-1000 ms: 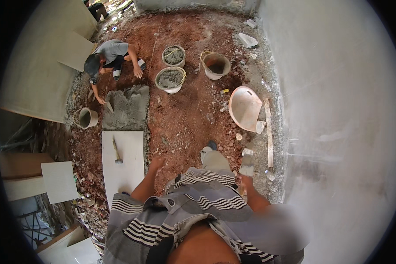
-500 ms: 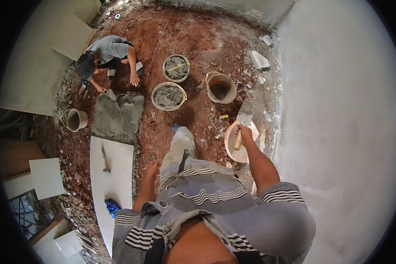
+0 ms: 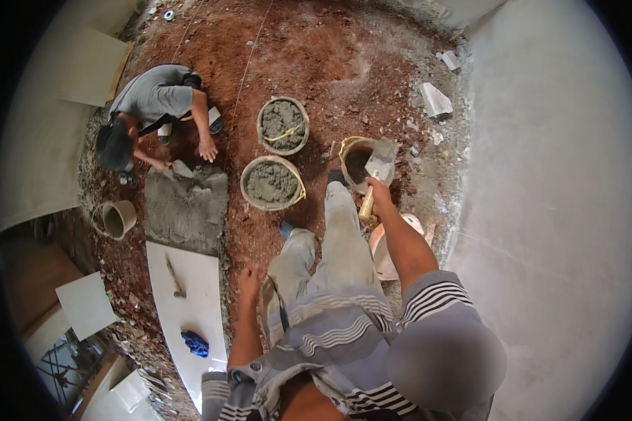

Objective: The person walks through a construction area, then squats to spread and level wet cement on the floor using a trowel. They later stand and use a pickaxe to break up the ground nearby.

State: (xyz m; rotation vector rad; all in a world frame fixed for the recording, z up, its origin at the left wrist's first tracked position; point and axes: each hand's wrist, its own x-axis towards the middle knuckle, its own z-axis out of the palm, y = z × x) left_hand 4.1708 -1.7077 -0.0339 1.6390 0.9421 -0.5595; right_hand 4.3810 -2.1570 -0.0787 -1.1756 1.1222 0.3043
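Note:
My right hand is closed around the wooden handle of a trowel. Its broad flat metal blade lies over the right side of a bucket with a dark inside. My left hand hangs low beside my left leg, fingers curled, and no object shows in it. Left of the dark bucket are two buckets heaped with grey mortar, a nearer one and a farther one. A crouching person holds a small trowel at the far edge of a grey mortar bed.
A large pale tile adjoins the mortar bed, with a hammer and a blue crumpled item on it. An orange-and-white basin is partly behind my right arm. Another bucket stands left. A pale wall rises on my right.
I have stepped forward, and my right hand has carried the trowel from above the basin to the dark bucket. My other foot now shows beside that bucket. The other person stays crouched.

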